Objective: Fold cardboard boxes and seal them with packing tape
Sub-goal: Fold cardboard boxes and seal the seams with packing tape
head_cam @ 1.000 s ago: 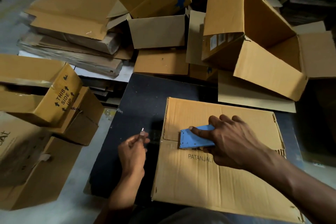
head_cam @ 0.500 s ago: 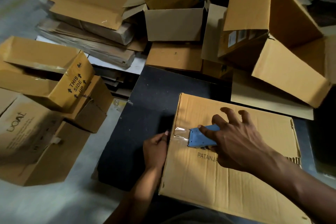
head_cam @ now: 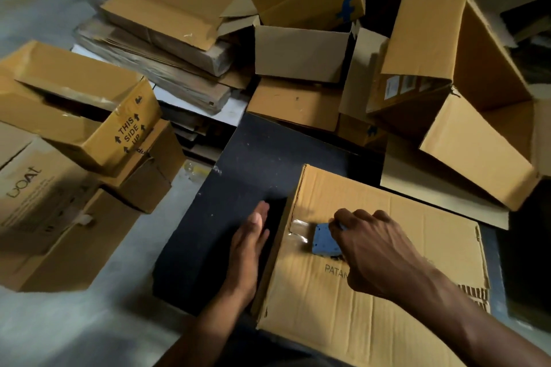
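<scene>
Right hand [head_cam: 378, 250] grips the tape dispenser [head_cam: 325, 240] at the box's [head_cam: 387, 301] left edge, seam running off rightward, while the flat left hand [head_cam: 249, 244] rests against the box's side.

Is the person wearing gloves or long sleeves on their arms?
No. Both hands are bare: the left hand and the right hand have no gloves, and no rings, watch or bracelet show. Both forearms are bare as far as the picture reaches, so no sleeve shows. Nothing is worn on the fingers either.
</scene>
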Demonstrator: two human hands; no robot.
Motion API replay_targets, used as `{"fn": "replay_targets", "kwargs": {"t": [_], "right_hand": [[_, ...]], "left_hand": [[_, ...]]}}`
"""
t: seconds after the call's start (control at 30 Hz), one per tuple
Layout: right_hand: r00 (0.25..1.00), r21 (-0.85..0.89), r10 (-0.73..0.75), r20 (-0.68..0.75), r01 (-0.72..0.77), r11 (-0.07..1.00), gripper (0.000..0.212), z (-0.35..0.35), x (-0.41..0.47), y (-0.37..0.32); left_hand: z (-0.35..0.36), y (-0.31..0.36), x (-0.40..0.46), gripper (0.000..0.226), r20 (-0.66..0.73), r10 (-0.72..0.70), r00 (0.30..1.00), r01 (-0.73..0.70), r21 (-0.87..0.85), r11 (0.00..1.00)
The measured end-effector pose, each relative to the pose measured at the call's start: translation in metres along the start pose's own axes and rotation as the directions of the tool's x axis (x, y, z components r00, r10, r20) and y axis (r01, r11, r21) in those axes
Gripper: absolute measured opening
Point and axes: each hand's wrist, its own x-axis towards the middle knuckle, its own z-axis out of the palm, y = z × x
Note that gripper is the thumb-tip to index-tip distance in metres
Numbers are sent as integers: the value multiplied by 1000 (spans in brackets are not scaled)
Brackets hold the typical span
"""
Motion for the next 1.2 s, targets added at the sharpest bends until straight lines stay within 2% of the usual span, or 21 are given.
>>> {"fn": "replay_targets", "kwargs": {"t": [0.07,0.13,0.23,0.3,0.37,0.4,0.47,0.53,0.57,0.63,0.73,0.83,0.97,1.2], "right_hand": [[1000,2,8,11,-8,1000,69,-2,-1,-2],[999,13,12,30,-12,1000,71,-3,0,-2],[999,6,29,40,-29,1000,75,-2,3,-2],[998,-22,19,53,-18,1000,79,1,2,-4],[994,-42,21,105,-16,999,88,4,2,-3],[994,-36,21,104,-18,999,93,7,2,0],[995,-46,-21,95,25,999,89,9,0,3],[994,-27,-101,49,102,994,80,8,-6,8],[991,2,-129,30,129,992,77,7,-9,14],[983,7,-179,38,179,984,80,2,-15,28],[963,46,-253,93,250,967,85,2,-24,55],[950,52,-306,56,304,951,79,10,-37,78],[959,65,-282,21,280,958,82,34,-58,102],[970,94,-245,7,243,966,79,59,-94,134]], "left_hand": [[-4,4,-7,89,239,-36,970,52,-61,997],[-10,-5,-11,102,393,-107,913,65,119,991],[-19,-14,-6,91,468,-187,863,-57,459,887],[-22,-9,2,91,428,-207,880,-105,600,793],[-16,6,6,107,412,-90,906,-274,738,617],[-10,18,6,112,443,1,896,-381,770,512],[5,33,7,112,559,113,821,-566,774,284],[15,28,7,106,647,62,760,-649,760,29],[18,22,5,104,651,31,758,-648,758,-76],[15,13,3,101,625,-3,781,-614,766,-188],[11,14,3,100,627,1,779,-609,757,-239],[15,16,4,100,616,-20,788,-594,750,-292],[18,15,1,101,580,-13,815,-548,762,-346],[19,18,-2,98,579,-14,815,-547,761,-350]]}}
